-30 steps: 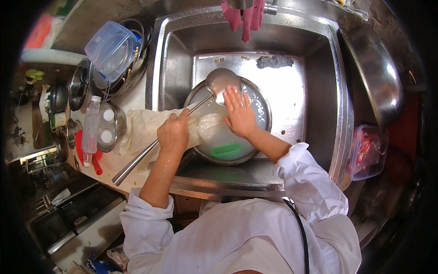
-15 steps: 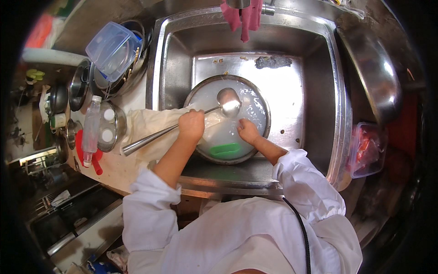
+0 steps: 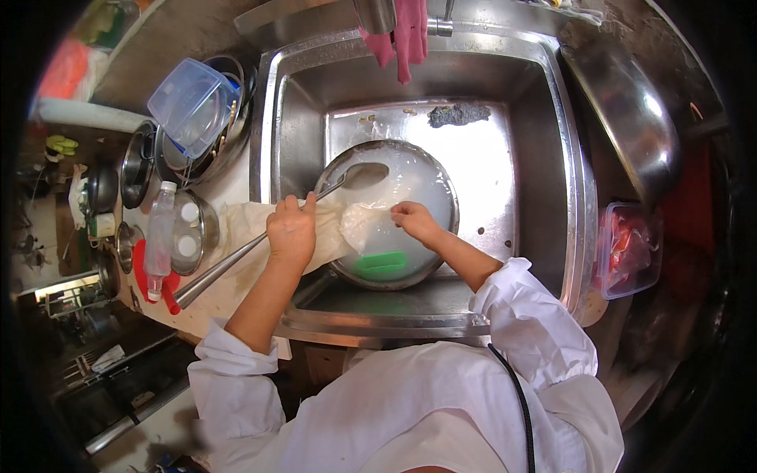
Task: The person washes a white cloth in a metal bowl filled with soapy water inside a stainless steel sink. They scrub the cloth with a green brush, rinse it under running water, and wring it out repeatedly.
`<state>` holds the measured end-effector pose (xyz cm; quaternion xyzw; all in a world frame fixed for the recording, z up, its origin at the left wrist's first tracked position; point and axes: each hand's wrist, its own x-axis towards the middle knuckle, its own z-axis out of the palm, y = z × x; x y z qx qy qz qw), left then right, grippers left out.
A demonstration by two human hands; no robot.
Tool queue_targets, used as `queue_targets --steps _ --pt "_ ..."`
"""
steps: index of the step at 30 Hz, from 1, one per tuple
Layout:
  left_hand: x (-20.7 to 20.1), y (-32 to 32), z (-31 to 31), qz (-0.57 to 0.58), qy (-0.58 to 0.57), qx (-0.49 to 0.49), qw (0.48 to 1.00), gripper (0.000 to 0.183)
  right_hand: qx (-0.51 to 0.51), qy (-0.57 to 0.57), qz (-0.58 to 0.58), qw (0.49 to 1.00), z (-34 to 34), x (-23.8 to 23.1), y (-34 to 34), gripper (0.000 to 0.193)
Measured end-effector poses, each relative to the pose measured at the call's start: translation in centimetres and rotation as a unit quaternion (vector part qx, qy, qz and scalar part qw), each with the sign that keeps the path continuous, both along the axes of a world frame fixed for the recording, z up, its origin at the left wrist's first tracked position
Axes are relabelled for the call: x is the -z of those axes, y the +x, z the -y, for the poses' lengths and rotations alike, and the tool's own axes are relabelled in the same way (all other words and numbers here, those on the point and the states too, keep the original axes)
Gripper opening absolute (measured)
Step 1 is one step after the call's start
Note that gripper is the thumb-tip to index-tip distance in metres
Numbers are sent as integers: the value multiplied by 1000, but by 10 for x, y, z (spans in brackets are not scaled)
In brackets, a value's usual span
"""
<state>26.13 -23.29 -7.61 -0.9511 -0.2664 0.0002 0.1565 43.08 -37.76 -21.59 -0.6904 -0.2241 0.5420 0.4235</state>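
My left hand (image 3: 291, 233) is closed round the handle of a long metal ladle (image 3: 226, 273). The ladle's bowl is tilted down into the cloudy water of a round metal basin (image 3: 454, 206), which stands in the sink. A cream cloth (image 3: 325, 223) runs from the counter on the left, beneath my left hand, into the basin, where its end is wet. My right hand (image 3: 418, 222) pinches the cloth's edge over the water, fingers pressed together. Near the basin's front lies a flat green thing (image 3: 382, 262) in the water; its kind is not clear.
Around the basin is the metal sink (image 3: 544, 197), with a grey scouring pad (image 3: 459, 115) at its back. Pink gloves or cloth (image 3: 411, 41) hang by the tap. A plastic bottle (image 3: 162, 236) and stacked pots stand left. A large metal bowl (image 3: 631, 118) leans right, above a clear tub (image 3: 629, 251).
My left hand has moved left and the ladle with it, its bowl now dipped and turned. My right hand has shifted slightly left onto the cloth's edge. The view has shifted a little.
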Motion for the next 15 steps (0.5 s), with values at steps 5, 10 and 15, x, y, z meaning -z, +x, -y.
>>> queue_targets --steps 5,10,15 --pt "-22 21 12 75 -26 97 992 35 113 97 -427 892 -20 -50 4 35" --pt "-26 68 37 168 -74 217 959 34 274 207 -507 791 -4 -86 47 35" --pt "-10 124 48 275 -128 306 902 33 341 263 -377 820 51 -111 95 34"
